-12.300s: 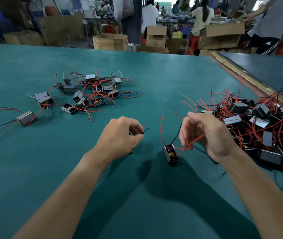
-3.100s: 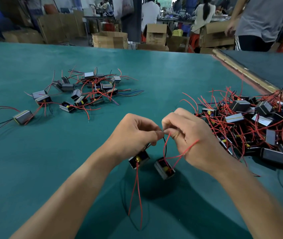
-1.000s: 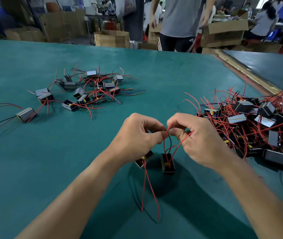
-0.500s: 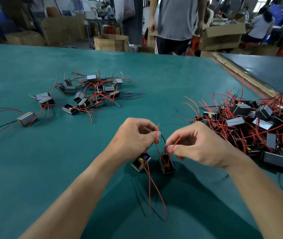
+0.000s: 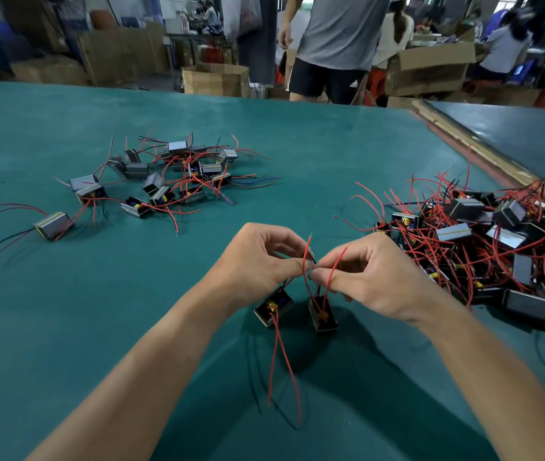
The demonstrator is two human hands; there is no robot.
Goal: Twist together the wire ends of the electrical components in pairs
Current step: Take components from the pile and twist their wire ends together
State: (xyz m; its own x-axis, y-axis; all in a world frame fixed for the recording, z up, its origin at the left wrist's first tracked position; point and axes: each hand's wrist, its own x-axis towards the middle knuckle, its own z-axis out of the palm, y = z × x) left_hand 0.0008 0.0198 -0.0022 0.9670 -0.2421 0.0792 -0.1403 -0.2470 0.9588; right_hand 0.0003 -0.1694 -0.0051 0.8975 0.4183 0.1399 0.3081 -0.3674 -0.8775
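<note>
Two small components are just under the hands at the middle of the view. The left component (image 5: 272, 309) is tipped on an edge, and the right component (image 5: 322, 316) stands nearly upright beside it with a small gap between them (whether either truly rests on the green counter (image 5: 65, 327) is hard to judge). The left hand (image 5: 257, 261) has thumb and forefinger pinched on the thin wire ends (image 5: 306, 257) rising from the pair. The right hand (image 5: 374, 277) pinches the same spot from 3 o'clock, and the fingertips of both hands touch. Those fingertips cover the join, so I cannot tell whether the strands are wound together; one red tip and a short black tip stick out above.

Two long red leads (image 5: 277, 357) trail from the left component toward 6 o'clock and cross once. At 10 o'clock lies a loose cluster (image 5: 171, 174) of grey components with red, black and blue wires, and one lone component (image 5: 53, 225) sits apart at 9 o'clock. At 3 o'clock a dense pile (image 5: 497, 244) is cut off by the frame edge, its parts too tangled to count. At 12 o'clock, beyond the counter's far edge, a standing person (image 5: 334, 44) is cropped at the shoulders, with blurred cardboard boxes (image 5: 216, 79) nearby.
</note>
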